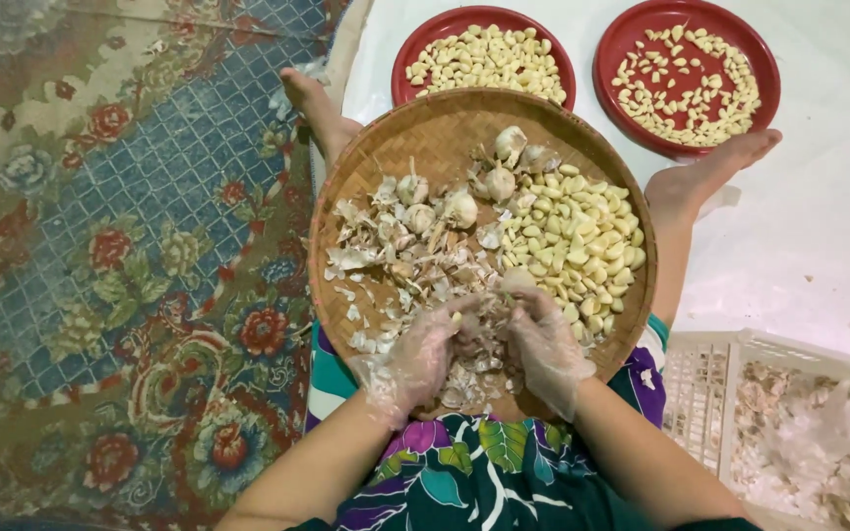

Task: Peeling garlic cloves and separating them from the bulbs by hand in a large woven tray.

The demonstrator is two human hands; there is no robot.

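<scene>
A round woven bamboo tray (425, 128) rests on my lap. It holds several whole garlic bulbs (459, 208), a pile of separated cloves (577, 241) on the right and dry papery skins (395, 261) on the left. My left hand (415, 359) and my right hand (543, 339) wear thin clear plastic gloves. They meet at the tray's near edge and together grip a garlic bulb (479, 329) between the fingers, mostly hidden by them.
Two red plates hold peeled cloves at the far side: a full plate (415, 44) and a sparser plate (750, 49). A white plastic crate (740, 354) with skins stands at the right. A white cloth (819, 226) lies under my feet; a patterned carpet (130, 265) lies at the left.
</scene>
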